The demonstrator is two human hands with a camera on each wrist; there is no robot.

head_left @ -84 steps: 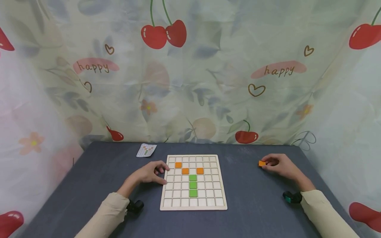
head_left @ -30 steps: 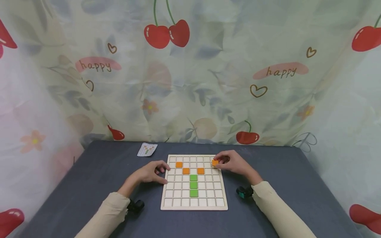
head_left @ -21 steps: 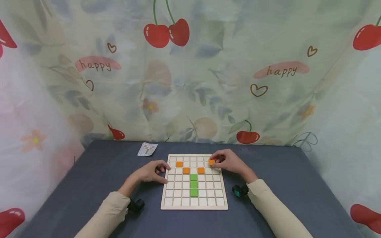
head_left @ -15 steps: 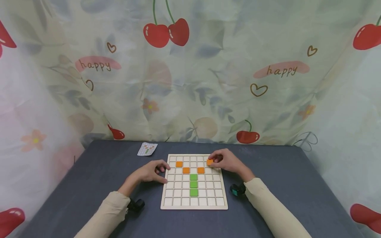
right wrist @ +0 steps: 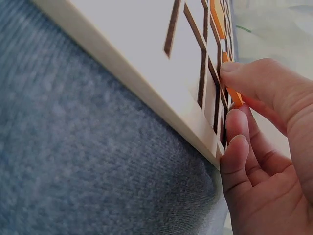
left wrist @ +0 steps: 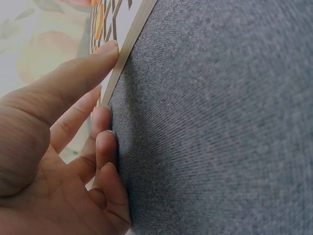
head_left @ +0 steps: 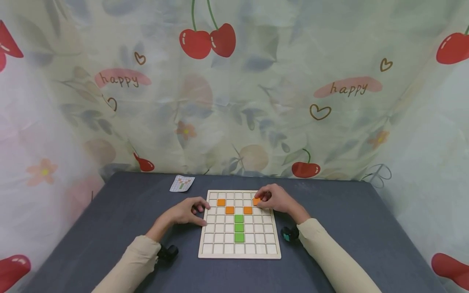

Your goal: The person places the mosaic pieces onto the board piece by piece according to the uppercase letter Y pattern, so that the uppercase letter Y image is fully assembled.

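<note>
A pale wooden grid board (head_left: 239,256) lies on the dark table. Three green tiles (head_left: 239,228) stand in a column at its middle, and three orange tiles sit in cells above, one of them at the upper left (head_left: 221,202). My right hand (head_left: 280,199) pinches a further orange tile (right wrist: 236,98) between thumb and fingers, right at the cells near the board's upper right corner. At the board's left edge, my left hand (head_left: 185,211) rests with thumb (left wrist: 100,58) and fingertips against the rim, fingers relaxed.
A small card (head_left: 182,183) with a printed coloured grid pattern lies on the table (head_left: 315,264) behind the left hand. A patterned curtain (head_left: 249,101) hangs behind and at both sides. A thin looped wire (head_left: 381,175) shows at the back right corner.
From the right side of the table, my right hand has carried the orange tile leftward over the board, then slightly further left and down to the cells. The left hand stays put.
</note>
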